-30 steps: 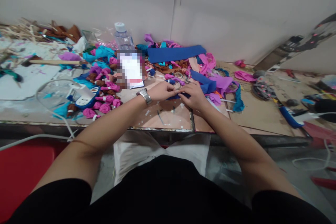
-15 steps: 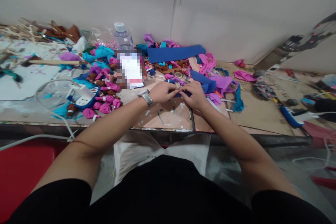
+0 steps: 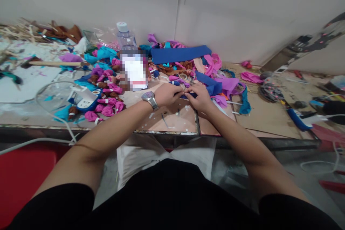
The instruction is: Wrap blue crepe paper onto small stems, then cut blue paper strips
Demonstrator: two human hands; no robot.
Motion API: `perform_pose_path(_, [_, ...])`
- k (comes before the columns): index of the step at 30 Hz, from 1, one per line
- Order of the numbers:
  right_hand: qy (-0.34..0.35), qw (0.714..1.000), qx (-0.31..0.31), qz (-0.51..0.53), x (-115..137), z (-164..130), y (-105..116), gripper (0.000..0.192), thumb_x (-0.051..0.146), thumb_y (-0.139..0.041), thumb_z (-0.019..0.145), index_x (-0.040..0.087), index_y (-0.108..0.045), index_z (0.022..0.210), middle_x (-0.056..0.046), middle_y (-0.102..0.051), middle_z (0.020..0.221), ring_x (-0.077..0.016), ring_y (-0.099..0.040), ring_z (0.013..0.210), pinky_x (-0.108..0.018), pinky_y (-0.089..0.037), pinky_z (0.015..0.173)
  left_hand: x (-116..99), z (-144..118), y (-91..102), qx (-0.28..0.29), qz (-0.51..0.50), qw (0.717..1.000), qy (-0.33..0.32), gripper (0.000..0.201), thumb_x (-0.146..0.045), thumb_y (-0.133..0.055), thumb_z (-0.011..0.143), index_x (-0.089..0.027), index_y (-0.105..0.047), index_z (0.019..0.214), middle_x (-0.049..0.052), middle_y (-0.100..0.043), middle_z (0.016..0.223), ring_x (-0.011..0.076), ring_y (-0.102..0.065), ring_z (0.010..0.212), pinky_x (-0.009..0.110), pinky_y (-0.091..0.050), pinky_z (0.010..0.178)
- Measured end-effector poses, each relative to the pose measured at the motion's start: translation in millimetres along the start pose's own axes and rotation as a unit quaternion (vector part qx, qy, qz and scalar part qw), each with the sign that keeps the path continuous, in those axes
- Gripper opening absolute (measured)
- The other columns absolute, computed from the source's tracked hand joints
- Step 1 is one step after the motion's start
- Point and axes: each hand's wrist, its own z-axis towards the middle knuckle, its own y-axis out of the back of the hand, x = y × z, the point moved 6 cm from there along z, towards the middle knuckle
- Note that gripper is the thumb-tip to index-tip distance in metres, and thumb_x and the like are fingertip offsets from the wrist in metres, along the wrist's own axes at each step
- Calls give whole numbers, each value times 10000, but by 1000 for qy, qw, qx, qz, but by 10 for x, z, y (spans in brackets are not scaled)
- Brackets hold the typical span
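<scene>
1. Forearms run up from the lower edge of the view and converge at mid-worktop [image 3: 167, 124], wrists resting on or just above the pinkish board.
2. Left hand [image 3: 167, 94], with a wristwatch [image 3: 150, 97] behind it, is closed, fingertips pinched on the left end of a small dark blue fabric piece [image 3: 188, 95].
3. Right hand [image 3: 199, 97] is closed likewise, fingertips pinched on the right end of the same piece; the two hands meet almost fingertip to fingertip.
4. Governing relation: the piece lies directly between the hands, long axis running left to right across the person's front. Neither hand is nearer; each holds one end.
5. Appearance of the piece: dark blue, soft, narrow and bunched. Most of it is hidden by the fingers, so its full shape cannot be told.
6. Left of the hands lies a cluster of small magenta fabric bundles [image 3: 107, 107], near a blue and white power strip [image 3: 84, 102] with a white cable.
7. Just beyond the hands sit loose blue and purple fabric scraps [image 3: 215, 86].
8. Farther back, near the wall, stand a clear plastic bottle [image 3: 125, 37] and a long dark blue strip [image 3: 180, 54] lying left to right.
</scene>
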Motion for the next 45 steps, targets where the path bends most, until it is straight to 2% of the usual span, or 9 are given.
perform_pose_path(6, [-16,1000,-12,10,-9,-14,-2,122,328,-666,941,234,-731,901,-74,-737,902,-289,-604,992,-468,-453,926,2,-2,-16,-3,8,1000,-19,374,-411,-475,1054,-205,-773,964,88,-753,813,209,-639,707,335,-320,647])
perform_pose_path(10, [-27,1000,4,7,-11,-17,-27,119,320,-649,941,231,-712,894,-78,-727,909,-284,-599,983,-469,-445,923,-3,-3,-17,-3,-3,1000,-21,364,-412,-492,1047,-203,-766,931,80,-743,793,198,-630,693,326,-333,654])
perform_pose_path(17, [-16,1000,15,-5,-23,-13,-54,133,329,-612,964,230,-684,912,-80,-724,922,-284,-605,988,-465,-437,925,-32,-1,8,8,1,1000,-14,351,-391,-486,1043,-198,-769,964,81,-749,801,203,-634,695,330,-336,651])
perform_pose_path(24, [-12,1000,-6,11,19,-1,-4,107,334,-670,925,240,-695,881,-64,-751,908,-274,-627,938,-451,-458,903,28,-26,42,-12,-7,1000,9,298,-386,-535,1015,-217,-780,1023,76,-778,864,206,-659,730,333,-366,671])
perform_pose_path(34, [-9,1000,8,1,29,11,-14,103,299,-627,910,233,-652,835,-73,-722,868,-274,-620,914,-449,-447,877,5,-8,-8,3,-6,1000,-13,314,-378,-514,1035,-207,-778,1041,82,-781,884,218,-675,760,329,-385,686])
perform_pose_path(42, [-10,1000,-5,13,21,24,34,175,380,-633,960,242,-659,856,-68,-741,895,-269,-633,905,-446,-458,869,43,-17,84,-9,-32,999,33,284,-386,-563,1003,-212,-784,1044,71,-787,878,208,-673,747,325,-395,693])
perform_pose_path(45, [-8,1000,-14,20,25,23,40,192,396,-646,969,240,-685,865,-61,-750,885,-258,-647,892,-437,-467,863,53,-20,95,-11,-40,999,31,293,-422,-599,982,-217,-789,1071,67,-797,903,209,-676,759,319,-396,695])
